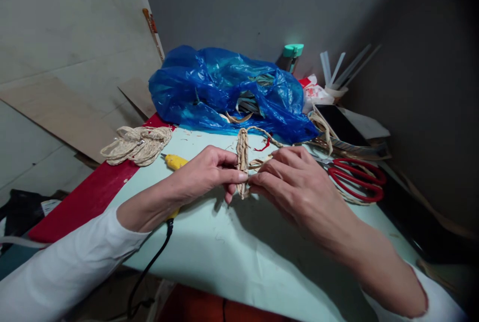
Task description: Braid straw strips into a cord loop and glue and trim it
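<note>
A coiled strip of braided straw [243, 150] stands on edge between my hands, above the pale green table covering. My left hand [215, 168] is closed on its left side, thumb across the front. From the right, my right hand [294, 177] pinches at the strip's lower edge, fingers bent together; its fingertips are partly hidden. A length of the braid runs from the top of the coil back to the right. Under my left wrist lies a yellow corded tool [175, 161], mostly covered, with a metal tip. Red-handled scissors [359, 179] rest right of my right hand.
Behind the hands spreads a blue plastic bag [224, 82] with straw strips inside. A flat bundle of braided straw [140, 145] lies at the left on a red surface [86, 197]. Translucent sticks [339, 70] stand in a cup back right. A black cord [153, 262] hangs over the front edge.
</note>
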### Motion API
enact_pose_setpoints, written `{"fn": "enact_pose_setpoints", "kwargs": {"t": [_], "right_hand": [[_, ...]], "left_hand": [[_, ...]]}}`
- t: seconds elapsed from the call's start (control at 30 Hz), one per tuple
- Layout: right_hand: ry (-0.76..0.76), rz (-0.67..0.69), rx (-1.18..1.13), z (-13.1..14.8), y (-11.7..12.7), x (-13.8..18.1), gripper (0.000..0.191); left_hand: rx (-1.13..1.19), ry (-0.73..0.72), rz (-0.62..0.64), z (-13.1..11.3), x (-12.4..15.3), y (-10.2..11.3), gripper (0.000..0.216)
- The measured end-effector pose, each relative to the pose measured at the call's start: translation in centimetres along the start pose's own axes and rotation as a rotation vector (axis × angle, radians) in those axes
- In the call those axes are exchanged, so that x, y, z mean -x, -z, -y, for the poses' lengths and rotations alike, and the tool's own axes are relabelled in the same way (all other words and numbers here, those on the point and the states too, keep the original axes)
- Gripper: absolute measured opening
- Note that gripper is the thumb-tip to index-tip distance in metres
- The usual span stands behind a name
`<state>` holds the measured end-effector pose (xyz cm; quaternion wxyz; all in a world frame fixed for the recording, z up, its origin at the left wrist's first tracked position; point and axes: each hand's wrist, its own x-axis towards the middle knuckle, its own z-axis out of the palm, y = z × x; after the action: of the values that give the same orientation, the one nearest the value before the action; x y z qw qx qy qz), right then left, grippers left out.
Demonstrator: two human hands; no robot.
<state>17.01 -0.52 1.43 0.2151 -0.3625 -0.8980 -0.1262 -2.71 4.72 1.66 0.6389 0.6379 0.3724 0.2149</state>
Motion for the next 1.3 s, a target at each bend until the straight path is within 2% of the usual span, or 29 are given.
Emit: {"fn": "enact_pose_setpoints", "kwargs": {"t": [0.13,0.3,0.43,0.67,0.8,1.17,1.3], "right_hand": [[-0.075,0.039,-0.133,0.1,0.3,0.4,0.010],[-0.066,0.154,-0.268,-0.3,0.6,0.8,0.023],[-0.061,0.129,-0.173,-0.6,0.8,0.9,0.019],[0.041,0.047,-0.093,-0.1,1.1,0.6,0.011],[0.073,-0.027,-0.079,0.2,1.4,0.4,0.021],[0.122,-0.008,-0.089,0.4,2.3,0.0,0.022],[0.100,-0.006,-0.064,0.3,2.1,0.3,0.019]], "left_hand": [[-0.006,0.032,0.058,-0.1,0.0,-0.1,0.007],[-0.027,0.093,0.149,-0.2,0.0,-0.1,0.006],[-0.026,0.094,0.215,-0.2,0.0,0.0,0.008],[-0.033,0.106,0.224,-0.4,0.3,-0.2,0.009],[-0.035,0.109,0.254,-0.7,0.6,0.0,0.009],[-0.103,0.157,0.354,-1.1,1.4,0.1,0.011],[-0.170,0.056,0.355,-1.1,1.3,0.1,0.009]]}}
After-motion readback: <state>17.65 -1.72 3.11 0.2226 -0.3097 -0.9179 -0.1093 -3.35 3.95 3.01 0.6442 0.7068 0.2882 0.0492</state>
